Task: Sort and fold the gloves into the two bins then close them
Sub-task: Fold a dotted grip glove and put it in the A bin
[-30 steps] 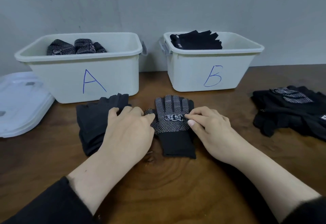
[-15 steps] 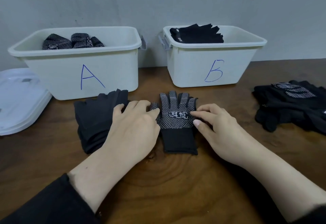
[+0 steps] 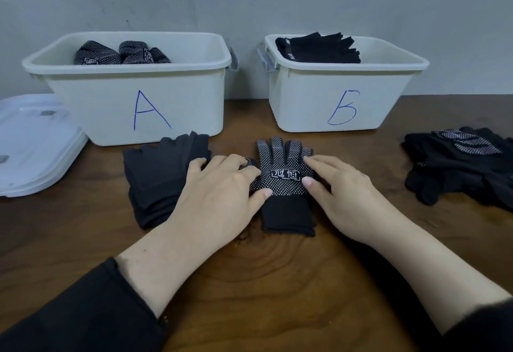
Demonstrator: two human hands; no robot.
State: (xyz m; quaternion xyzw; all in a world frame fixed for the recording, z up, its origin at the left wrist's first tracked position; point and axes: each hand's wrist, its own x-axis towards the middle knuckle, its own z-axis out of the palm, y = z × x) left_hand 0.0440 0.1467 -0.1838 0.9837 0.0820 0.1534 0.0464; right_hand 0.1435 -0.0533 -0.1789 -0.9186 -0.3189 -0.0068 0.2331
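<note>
A black glove with white dots and a white label (image 3: pixel 283 185) lies flat on the wooden table, fingers pointing away from me. My left hand (image 3: pixel 219 193) rests flat on its left edge, with the thumb on the dotted palm. My right hand (image 3: pixel 347 193) rests flat on its right edge, thumb touching the palm too. Neither hand lifts it. A stack of plain black gloves (image 3: pixel 161 174) lies just left, partly under my left hand. Bin A (image 3: pixel 125 70) holds folded dotted gloves (image 3: pixel 122 53). Bin B (image 3: pixel 347 70) holds plain black gloves (image 3: pixel 316 49).
A loose pile of mixed black gloves (image 3: pixel 458 165) lies at the right edge of the table. Two white lids (image 3: pixel 33 143) are stacked at the left beside bin A. Both bins stand open against the grey wall.
My right hand slid from the glove's label to its right edge. My left thumb came down onto the dotted palm. The glove lies straighter.
</note>
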